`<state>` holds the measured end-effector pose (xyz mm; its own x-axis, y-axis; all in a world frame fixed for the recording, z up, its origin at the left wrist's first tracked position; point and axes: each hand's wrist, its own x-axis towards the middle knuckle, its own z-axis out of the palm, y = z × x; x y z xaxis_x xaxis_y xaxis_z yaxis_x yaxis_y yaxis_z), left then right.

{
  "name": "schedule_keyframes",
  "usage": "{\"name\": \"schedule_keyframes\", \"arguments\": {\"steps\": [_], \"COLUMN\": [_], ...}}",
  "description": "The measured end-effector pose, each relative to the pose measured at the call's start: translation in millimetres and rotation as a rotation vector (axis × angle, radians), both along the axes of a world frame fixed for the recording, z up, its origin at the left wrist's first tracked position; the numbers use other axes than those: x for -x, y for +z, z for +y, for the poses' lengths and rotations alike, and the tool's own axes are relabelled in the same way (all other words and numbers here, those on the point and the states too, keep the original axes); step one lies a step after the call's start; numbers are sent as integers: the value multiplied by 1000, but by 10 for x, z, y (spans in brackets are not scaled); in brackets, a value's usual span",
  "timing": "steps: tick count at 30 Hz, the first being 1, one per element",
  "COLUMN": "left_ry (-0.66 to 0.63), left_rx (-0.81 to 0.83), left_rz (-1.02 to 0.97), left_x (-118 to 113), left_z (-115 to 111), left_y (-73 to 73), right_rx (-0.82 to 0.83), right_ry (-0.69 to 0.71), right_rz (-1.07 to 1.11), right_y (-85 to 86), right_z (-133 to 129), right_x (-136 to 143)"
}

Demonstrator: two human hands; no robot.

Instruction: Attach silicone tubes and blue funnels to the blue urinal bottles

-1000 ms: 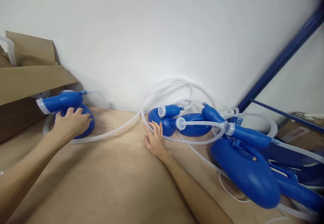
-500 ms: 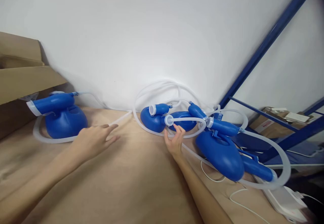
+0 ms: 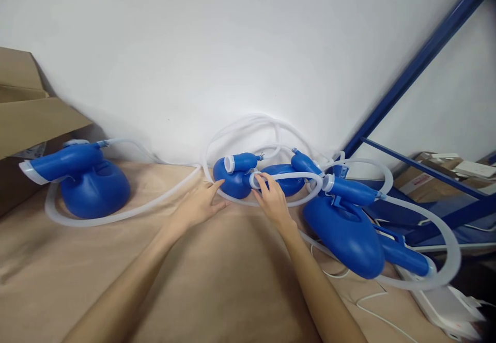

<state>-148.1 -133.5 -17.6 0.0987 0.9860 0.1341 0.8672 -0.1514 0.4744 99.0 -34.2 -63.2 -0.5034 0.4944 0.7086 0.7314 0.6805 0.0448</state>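
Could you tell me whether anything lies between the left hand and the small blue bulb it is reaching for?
Nothing visible does. The left hand has its fingertips right at the small blue bulb, with only a loop of clear tube running along the bulb's base. The right hand rests on the neighbouring white-rimmed nozzle.

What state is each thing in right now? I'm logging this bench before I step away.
left hand: open, fingertips at the middle blue bulb.
right hand: fingers curled on the clear tube end.
left blue bulb: resting alone, untouched, tube attached.
right blue bulb: lying tilted among looped tubing.
cardboard box: flap open.
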Motion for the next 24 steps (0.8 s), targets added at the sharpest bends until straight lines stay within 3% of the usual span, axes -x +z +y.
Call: {"name": "schedule_keyframes", "arguments": {"steps": [4,9,12,15,17,20,24], "left_ry": [-76,-168,-170,-158,-134,-108,-176], "left_rx": [-100,-219,-265,-296,-309,-328,-390], "left_rz": [-128,-182,-157,-139,-145,-171,-228], "left_x": [-92,-162,-153,-136,-128,-102,-23], "left_z": [169,174,173,195,208,192,54], "left_y": [-113,-209,-201,-172,-149,-58,242], "right_rx": [-95,-158,-229,-309,-258,-108,108], "right_ry": [58,107,230,450,528,515,694], "right_rz": [-48,-163,-197,-137,-127,-169,-265], "right_y": [13,112,110,-49,-205,-397,-516], "right_z": [-90,-505,-667,-705,-719,-819,-1142], "right_x": [100,333,349,262,195,152,217]}}
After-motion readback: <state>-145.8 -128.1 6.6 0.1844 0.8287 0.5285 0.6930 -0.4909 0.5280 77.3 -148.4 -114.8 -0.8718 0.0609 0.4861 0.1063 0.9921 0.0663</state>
